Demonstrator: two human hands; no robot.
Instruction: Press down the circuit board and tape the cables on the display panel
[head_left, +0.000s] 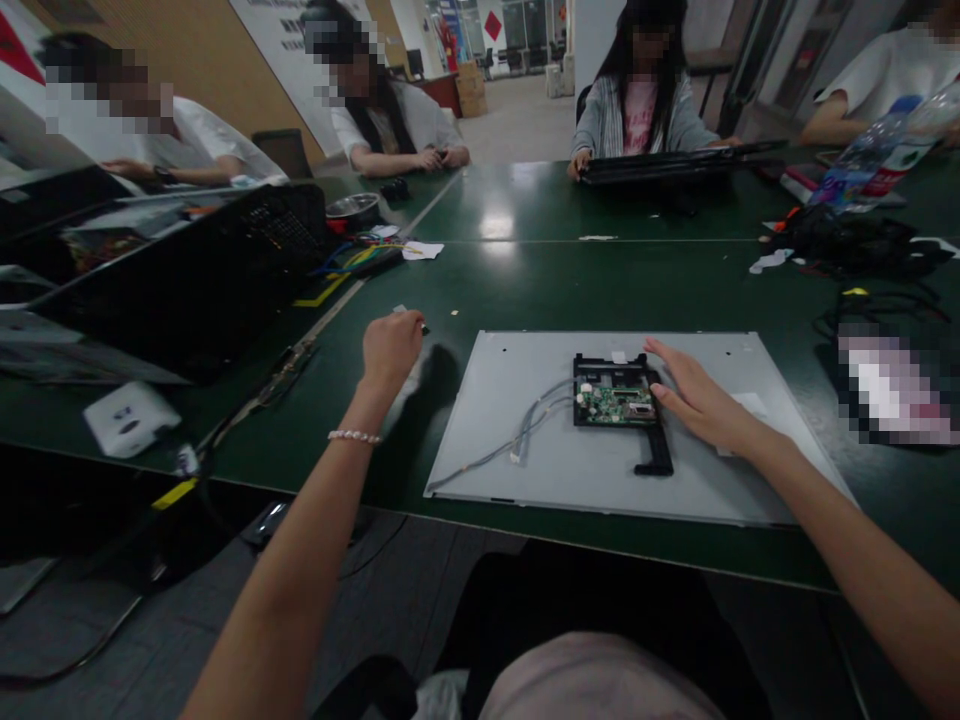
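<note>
A grey metal panel lies flat on the green table in front of me. On it sits a black frame holding a green circuit board, with grey cables running off to the left. My right hand rests flat on the panel, fingers stretched out, touching the right side of the black frame. My left hand hovers over the table left of the panel, closed in a pinch on a small dark thing I cannot make out. A bead bracelet is on that wrist.
Black monitor shells and coloured wires crowd the left side, with a metal bowl behind. A white device lies near the left edge. Black cables pile at the right. Several people sit across the table.
</note>
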